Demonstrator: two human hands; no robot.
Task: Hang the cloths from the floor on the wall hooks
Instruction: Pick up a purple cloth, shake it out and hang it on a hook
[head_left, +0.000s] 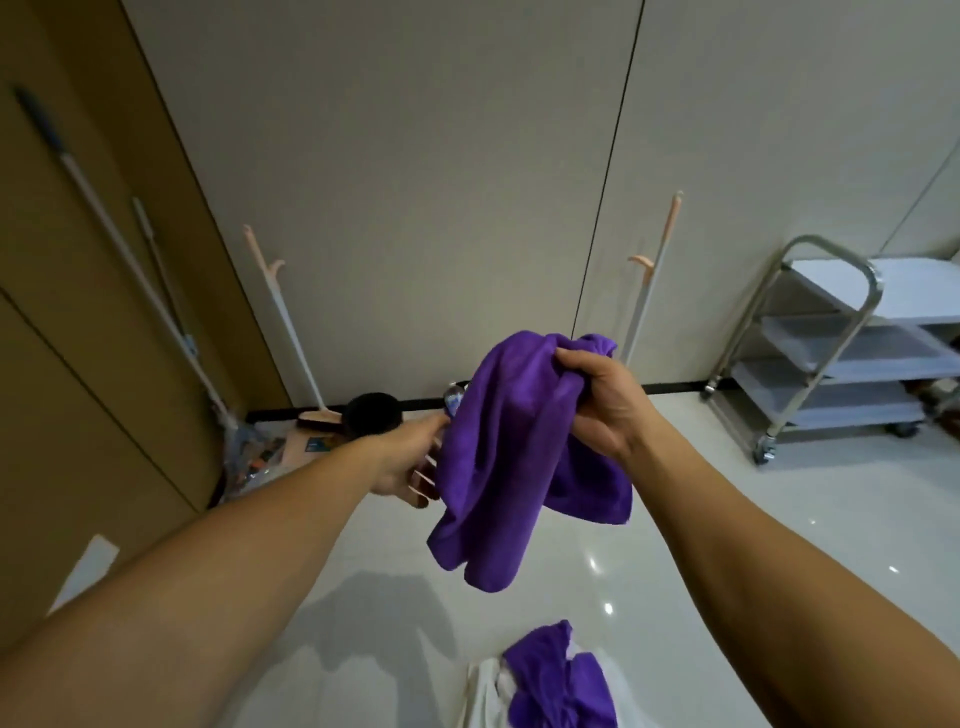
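Observation:
A purple cloth hangs in the air in front of me, bunched at the top. My right hand is shut on its upper edge. My left hand touches the cloth's left side, fingers partly behind the fabric. On the floor at the bottom lies a pile with another purple cloth and a white cloth. No wall hooks show on the beige wall ahead.
Two brooms with peach hooked handles lean on the wall. Mop poles lean at the left by the wooden panel. A black brush and clutter sit near the skirting. A steel trolley stands at the right.

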